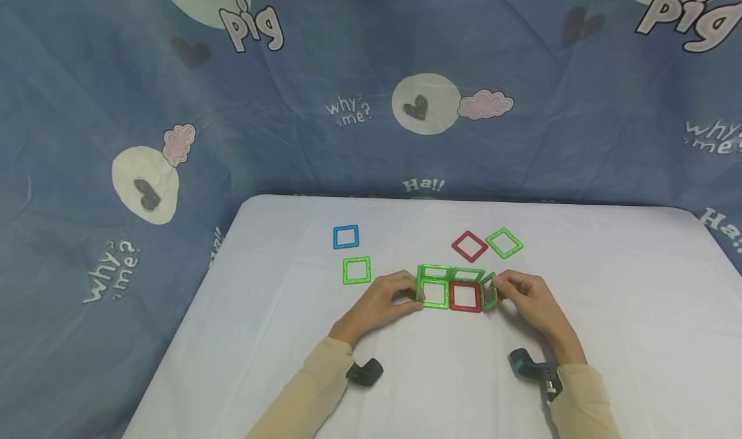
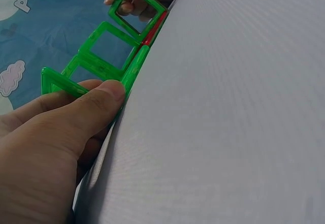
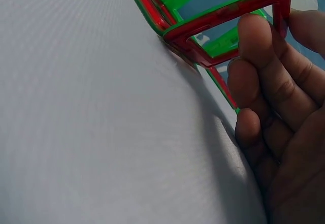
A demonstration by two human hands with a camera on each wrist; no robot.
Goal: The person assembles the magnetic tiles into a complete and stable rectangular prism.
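Open-framed square magnetic tiles are joined in a row in the head view. A green tile and a red tile lie side by side, with green tiles along their far edge. My left hand grips the left end; the left wrist view shows the thumb on a green tile's edge, its fingers partly hidden behind. At the right end, my right hand pinches a tilted tile between thumb and fingers. That tile looks green from the head, but its frame shows red with a green edge in the right wrist view.
Loose tiles lie on the white table: a blue tile and a green tile at left, a red tile and a green tile behind the row. A blue printed cloth hangs along the back edge.
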